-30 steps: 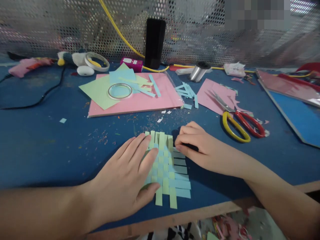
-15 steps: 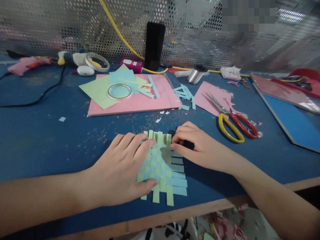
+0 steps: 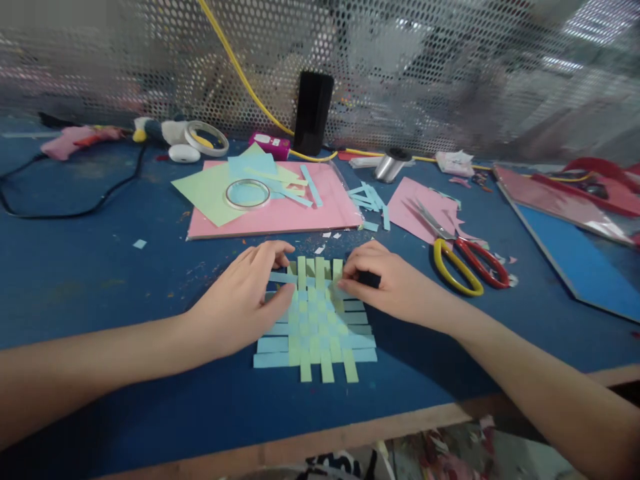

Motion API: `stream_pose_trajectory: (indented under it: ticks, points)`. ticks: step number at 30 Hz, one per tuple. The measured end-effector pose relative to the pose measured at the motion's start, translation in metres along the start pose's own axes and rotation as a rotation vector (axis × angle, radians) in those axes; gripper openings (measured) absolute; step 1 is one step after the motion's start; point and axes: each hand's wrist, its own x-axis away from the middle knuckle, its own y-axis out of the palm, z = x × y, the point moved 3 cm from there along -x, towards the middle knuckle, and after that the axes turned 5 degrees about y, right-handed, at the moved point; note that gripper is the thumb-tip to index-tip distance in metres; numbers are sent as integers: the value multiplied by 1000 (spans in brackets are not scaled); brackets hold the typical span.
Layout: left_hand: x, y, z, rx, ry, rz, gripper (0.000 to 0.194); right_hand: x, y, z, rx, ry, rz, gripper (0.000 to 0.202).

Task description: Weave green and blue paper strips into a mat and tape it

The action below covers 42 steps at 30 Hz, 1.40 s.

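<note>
A woven paper mat [image 3: 320, 317] of light green and light blue strips lies flat on the blue table. Its loose strip ends stick out on all sides. My left hand [image 3: 245, 300] rests by the mat's upper left part, with thumb and fingers apart. A blue paper strip [image 3: 281, 277] crosses the mat near the top, its left end showing between that hand's thumb and fingers. At the upper right corner, my right hand [image 3: 385, 280] is closed in a pinch at the strip's other end. Its fingertips partly hide the paper there.
Behind the mat lie a pink paper pack [image 3: 325, 217] with a tape ring [image 3: 247, 205] on top, loose blue strips [image 3: 370, 198] and scissors [image 3: 457, 260]. A phone [image 3: 313, 113] leans on the perforated metal panel [image 3: 380, 67]. The wooden table edge [image 3: 300, 448] runs in front.
My left hand has drawn back left and lifted its spread fingers off the mat, uncovering the blue strip ends. My right hand stays at the upper right corner. The view has shifted slightly.
</note>
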Motion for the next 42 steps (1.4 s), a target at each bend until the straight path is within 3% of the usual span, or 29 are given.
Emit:
stream_pose_trajectory:
  ticks: [8,11,15,21,29,42]
  points:
    - [-8,0,-3,-34,57,-18,20,-15,-5,10,-12,33,-81,32]
    - [-6,4,-2,-95,143,3,20,-9,-1,13,-23,91,-36,30]
    - [-3,8,0,-187,214,15,36,-3,5,13,-22,102,123,55]
    - [-5,8,0,-161,205,-7,31,-4,18,3,65,45,56,47]
    - [-5,11,-2,-138,155,-4,33,-5,21,5,56,27,45,42]
    - [-6,9,-2,-202,190,28,18,-2,20,2,59,22,41,39]
